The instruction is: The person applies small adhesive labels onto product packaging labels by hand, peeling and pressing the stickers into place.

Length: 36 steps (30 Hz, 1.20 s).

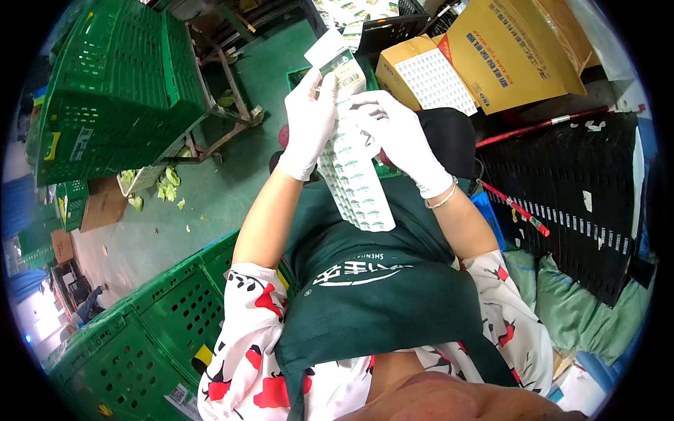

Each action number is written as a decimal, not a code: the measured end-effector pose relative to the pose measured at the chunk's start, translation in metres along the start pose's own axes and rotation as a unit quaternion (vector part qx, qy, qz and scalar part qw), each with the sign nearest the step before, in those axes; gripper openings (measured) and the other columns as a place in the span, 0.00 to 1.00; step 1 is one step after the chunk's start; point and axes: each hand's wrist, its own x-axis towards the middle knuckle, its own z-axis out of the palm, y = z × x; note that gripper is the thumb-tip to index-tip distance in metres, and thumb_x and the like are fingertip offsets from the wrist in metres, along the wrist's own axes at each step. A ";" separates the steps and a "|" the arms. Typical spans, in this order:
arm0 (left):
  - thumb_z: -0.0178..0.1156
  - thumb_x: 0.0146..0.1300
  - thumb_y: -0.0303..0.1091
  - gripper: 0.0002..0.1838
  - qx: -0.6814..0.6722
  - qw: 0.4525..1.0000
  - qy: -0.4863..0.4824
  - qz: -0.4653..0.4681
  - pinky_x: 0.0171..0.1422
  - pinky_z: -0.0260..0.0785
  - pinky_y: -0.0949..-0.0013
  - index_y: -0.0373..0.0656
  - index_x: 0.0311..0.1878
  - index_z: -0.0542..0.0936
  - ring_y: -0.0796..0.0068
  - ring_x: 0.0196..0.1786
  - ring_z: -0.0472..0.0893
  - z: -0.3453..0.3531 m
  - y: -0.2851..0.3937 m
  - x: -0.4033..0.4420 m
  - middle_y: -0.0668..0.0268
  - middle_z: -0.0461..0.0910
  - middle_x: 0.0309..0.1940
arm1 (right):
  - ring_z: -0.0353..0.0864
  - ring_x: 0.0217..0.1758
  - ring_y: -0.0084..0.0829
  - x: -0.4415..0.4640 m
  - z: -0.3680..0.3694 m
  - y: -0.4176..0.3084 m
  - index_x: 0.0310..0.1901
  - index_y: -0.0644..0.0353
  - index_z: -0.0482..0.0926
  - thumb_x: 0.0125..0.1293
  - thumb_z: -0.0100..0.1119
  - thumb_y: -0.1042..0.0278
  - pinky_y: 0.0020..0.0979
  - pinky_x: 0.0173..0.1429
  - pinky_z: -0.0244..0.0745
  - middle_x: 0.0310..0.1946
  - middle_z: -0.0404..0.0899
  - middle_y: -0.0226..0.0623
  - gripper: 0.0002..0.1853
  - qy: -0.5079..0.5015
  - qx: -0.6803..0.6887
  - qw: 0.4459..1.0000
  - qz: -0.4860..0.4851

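Note:
My left hand (311, 121), in a white glove, has its fingers pinched at the lower edge of a printed packet (345, 72) with a white and green label. My right hand (394, 130), also gloved, is closed at the upper part of a sheet of small green-and-white stickers (359, 184). The sheet hangs down in front of the dark green apron (379, 295). Both hands are close together, and the fingers partly hide the top of the sheet.
Green crates (112, 91) are stacked at the upper left, with more green crates (151, 337) at the lower left. A cardboard box (393, 70) bears another sticker sheet (437, 81). Black crates (562, 189) and a red pole (516, 205) are at the right.

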 end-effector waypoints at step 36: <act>0.62 0.68 0.32 0.14 -0.048 0.955 -0.230 -0.180 0.43 0.72 0.79 0.36 0.53 0.83 0.88 0.38 0.77 -0.021 0.011 -0.004 0.71 0.84 0.42 | 0.74 0.29 0.12 0.025 -0.011 0.008 0.61 0.61 0.73 0.60 0.71 0.71 0.19 0.35 0.74 0.34 0.81 0.27 0.27 0.235 -0.281 0.910 -0.195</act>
